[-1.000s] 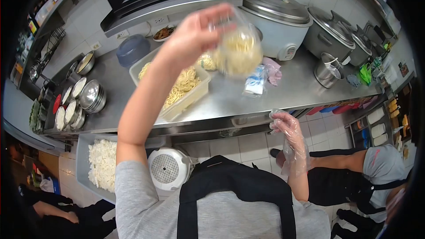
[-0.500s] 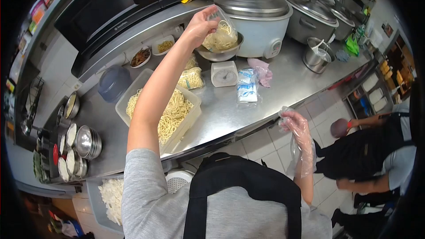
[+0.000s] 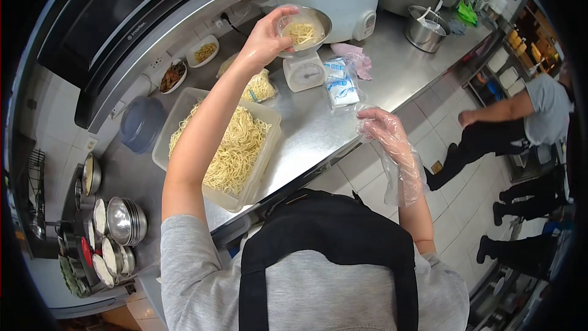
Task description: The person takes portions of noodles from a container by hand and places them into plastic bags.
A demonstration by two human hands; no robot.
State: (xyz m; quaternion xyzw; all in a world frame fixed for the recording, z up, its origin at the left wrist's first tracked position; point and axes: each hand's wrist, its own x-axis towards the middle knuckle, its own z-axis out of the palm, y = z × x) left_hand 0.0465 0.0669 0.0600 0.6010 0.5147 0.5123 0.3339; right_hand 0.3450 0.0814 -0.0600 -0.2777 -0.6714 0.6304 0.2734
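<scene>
My bare left hand reaches forward and grips a clear plastic bag of noodles by its side and top. That bag is just over or against the metal bowl on the kitchen scale; whether they touch I cannot tell. In a loose clear plastic glove, my right hand hovers by the counter's front edge, fingers loosely bent, with nothing seen in it. Under my left forearm sits a plastic tub of loose yellow noodles. Beside the scale is another bagged noodle portion.
A packet of plastic bags and a pink cloth lie right of the scale. Large cookers and a metal pot line the back. Stacked bowls stand at left. Another person is at right.
My left hand has lowered the noodle bag toward the bowl and scale. My right hand has moved left and closer to the counter. The view has shifted, and the person at right stands farther off.
</scene>
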